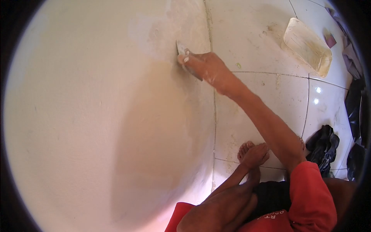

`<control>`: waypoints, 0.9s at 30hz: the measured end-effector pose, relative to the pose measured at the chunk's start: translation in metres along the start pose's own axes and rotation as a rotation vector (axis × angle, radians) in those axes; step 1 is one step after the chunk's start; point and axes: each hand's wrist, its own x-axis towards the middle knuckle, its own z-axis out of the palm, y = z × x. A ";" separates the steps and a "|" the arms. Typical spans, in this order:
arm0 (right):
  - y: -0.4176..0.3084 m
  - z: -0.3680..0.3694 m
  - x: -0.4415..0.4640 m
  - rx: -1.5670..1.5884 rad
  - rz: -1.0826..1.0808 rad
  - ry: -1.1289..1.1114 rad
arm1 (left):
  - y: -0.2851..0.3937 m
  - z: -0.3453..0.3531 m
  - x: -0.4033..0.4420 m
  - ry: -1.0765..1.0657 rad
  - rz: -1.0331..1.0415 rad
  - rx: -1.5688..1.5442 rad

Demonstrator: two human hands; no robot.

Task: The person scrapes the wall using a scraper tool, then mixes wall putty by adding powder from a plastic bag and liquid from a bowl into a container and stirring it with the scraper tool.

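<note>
My right hand (205,69) is closed around a putty knife (181,48), a flat grey blade held against the pale wall (77,116). The blade touches the wall low down, close to where it meets the floor. Above the blade lies a whitish, uneven patch (158,33) on the wall's surface. Whitish residue marks my right fingers and wrist. My left hand (257,155) hangs low beside my bare foot (244,150), above the tiles. Its fingers are small and partly hidden, so their pose is unclear.
A smeared, cream-coloured plastic tray (309,48) rests on the white tiled floor (262,92), with a small dark reddish piece (330,40) beside it. A crumpled black plastic bag (324,147) lies at the right. More dark material (355,104) lines the right edge.
</note>
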 end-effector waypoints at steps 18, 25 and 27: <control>0.049 -0.033 0.015 0.329 0.344 0.109 | -0.006 0.005 -0.001 -0.025 -0.001 0.010; 0.012 -0.015 -0.006 0.253 0.194 0.032 | -0.004 0.004 0.000 -0.021 0.014 0.036; 0.020 -0.003 -0.005 0.232 0.101 0.048 | -0.003 0.002 -0.001 -0.021 0.009 0.027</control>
